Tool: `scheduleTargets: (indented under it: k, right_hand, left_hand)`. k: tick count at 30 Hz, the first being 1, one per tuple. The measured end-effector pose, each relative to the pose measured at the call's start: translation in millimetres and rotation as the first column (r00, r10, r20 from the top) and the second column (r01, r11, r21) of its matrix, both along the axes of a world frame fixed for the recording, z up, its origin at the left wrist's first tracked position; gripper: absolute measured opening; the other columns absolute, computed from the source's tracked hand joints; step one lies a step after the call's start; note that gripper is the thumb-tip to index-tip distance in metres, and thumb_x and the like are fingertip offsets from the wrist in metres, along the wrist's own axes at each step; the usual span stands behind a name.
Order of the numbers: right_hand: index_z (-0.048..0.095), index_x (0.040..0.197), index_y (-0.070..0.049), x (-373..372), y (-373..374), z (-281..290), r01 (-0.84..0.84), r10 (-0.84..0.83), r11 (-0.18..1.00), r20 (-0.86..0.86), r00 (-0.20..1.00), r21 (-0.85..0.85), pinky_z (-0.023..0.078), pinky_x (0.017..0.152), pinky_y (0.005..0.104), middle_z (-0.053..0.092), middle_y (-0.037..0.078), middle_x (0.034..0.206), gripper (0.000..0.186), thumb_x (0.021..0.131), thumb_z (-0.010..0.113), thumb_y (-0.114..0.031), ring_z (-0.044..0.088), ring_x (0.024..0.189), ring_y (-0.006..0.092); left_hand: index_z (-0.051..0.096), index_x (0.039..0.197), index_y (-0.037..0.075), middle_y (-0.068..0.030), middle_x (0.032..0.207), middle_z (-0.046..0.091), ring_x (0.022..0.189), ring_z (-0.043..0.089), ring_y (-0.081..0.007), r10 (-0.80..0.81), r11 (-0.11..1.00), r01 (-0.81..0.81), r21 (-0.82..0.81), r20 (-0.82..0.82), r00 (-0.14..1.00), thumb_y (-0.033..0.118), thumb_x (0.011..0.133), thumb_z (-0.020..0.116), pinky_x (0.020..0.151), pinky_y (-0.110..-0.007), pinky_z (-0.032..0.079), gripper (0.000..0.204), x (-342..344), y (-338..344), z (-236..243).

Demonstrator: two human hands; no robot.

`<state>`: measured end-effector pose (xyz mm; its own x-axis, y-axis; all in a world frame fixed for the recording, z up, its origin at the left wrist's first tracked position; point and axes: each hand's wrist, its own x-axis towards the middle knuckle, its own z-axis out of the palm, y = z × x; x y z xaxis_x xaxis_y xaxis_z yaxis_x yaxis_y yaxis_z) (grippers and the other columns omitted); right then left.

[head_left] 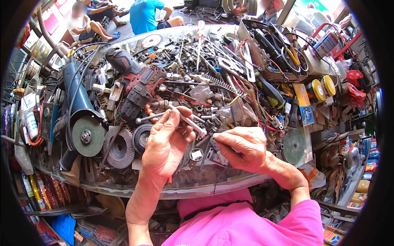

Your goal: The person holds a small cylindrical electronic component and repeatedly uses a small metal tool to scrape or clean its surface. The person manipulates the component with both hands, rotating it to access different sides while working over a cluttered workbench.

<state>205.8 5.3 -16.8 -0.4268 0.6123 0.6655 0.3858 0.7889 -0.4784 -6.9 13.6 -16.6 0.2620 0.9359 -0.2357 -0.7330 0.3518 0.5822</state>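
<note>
1. Left hand [167,133], raised over the near part of the table, palm partly turned up; thumb and fingers are closed on a thin pale rod [186,119], the other fingers loosely curled
2. Rod, held aslant above the clutter, its upper end by the left thumb and its lower end directed toward the opposite hand, just beside those fingertips
3. Right hand [244,148], back upward, fingers bent, with thumb and forefinger drawn together in a pinch; whether something small lies between them cannot be told
4. Table [205,192], with a curved near edge in this view, bearing a dense spread of metal parts beyond the hands
5. Left portion of the table: a red and black drill [143,84], and an angle grinder [75,88] fitted with a green disc [87,137]; a flap wheel [119,143] lies to the right of that disc
6. Middle portion: a coil spring [217,83] and, farther off, a screwdriver [200,35] with a red and clear handle
7. Right portion: two round tins [317,90] with yellow rims, near a crowded tool box [250,45]
8. Far side: a seated person in a blue shirt [143,16], well apart from the hands
</note>
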Motion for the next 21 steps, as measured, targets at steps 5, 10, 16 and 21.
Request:
scheduleTargets:
  k: [5, 10, 16, 21]
  right_hand:
    - [0.066, 0.102, 0.003, -1, 1, 13, -0.064, 0.048, 0.978, 0.085, 0.995, 0.199, 0.053, 0.05, 0.03, 0.067, 0.01, 0.081, 0.035, 0.068, 0.074, -0.001, 0.064, 0.059, 0.0194]
    - [0.069, 0.097, 0.004, -13, -13, 20, -0.191, 0.106, 0.922, 0.254, 0.961, 0.337, 0.047, 0.047, 0.0237, 0.067, 0.01, 0.082, 0.034, 0.067, 0.067, -0.01, 0.06, 0.055, 0.012]
    - [0.066, 0.106, 0.003, -25, -21, 10, -0.083, -0.014, 0.944, 0.289, 0.957, 0.32, 0.047, 0.053, 0.0245, 0.064, 0.015, 0.106, 0.042, 0.068, 0.065, -0.014, 0.062, 0.068, 0.0133]
    - [0.066, 0.11, 0.001, -24, -11, 0, -0.037, -0.003, 0.982, 0.214, 0.977, 0.183, 0.05, 0.052, 0.0251, 0.064, 0.018, 0.112, 0.045, 0.067, 0.074, -0.009, 0.065, 0.068, 0.0161]
  left_hand:
    - [0.06, 0.109, 0.006, -0.0085, 0.101, 0.063, 0.092, 0.06, -0.0193, -0.016, 0.991, 0.052, -0.126, 0.264, 0.964, 0.026, 0.102, 0.047, 0.084, -0.038, 0.051, 0.025, 2, -2, -5]
    - [0.058, 0.102, 0.005, -0.0144, 0.107, 0.065, 0.102, 0.062, -0.024, -0.106, 0.98, 0.152, -0.128, 0.31, 0.945, 0.027, 0.103, 0.042, 0.093, -0.043, 0.05, 0.028, 5, -10, -7]
    - [0.055, 0.099, 0.004, -0.0259, 0.14, 0.045, 0.135, 0.037, -0.0377, -0.149, 0.969, 0.214, -0.124, 0.399, 0.905, 0.029, 0.105, 0.032, 0.113, -0.051, 0.032, 0.034, 14, -14, 7]
    - [0.055, 0.095, 0.005, -0.0246, 0.145, 0.039, 0.14, 0.03, -0.0376, -0.168, 0.974, 0.212, -0.08, 0.376, 0.911, 0.03, 0.105, 0.03, 0.115, -0.05, 0.029, 0.037, 11, -13, 12]
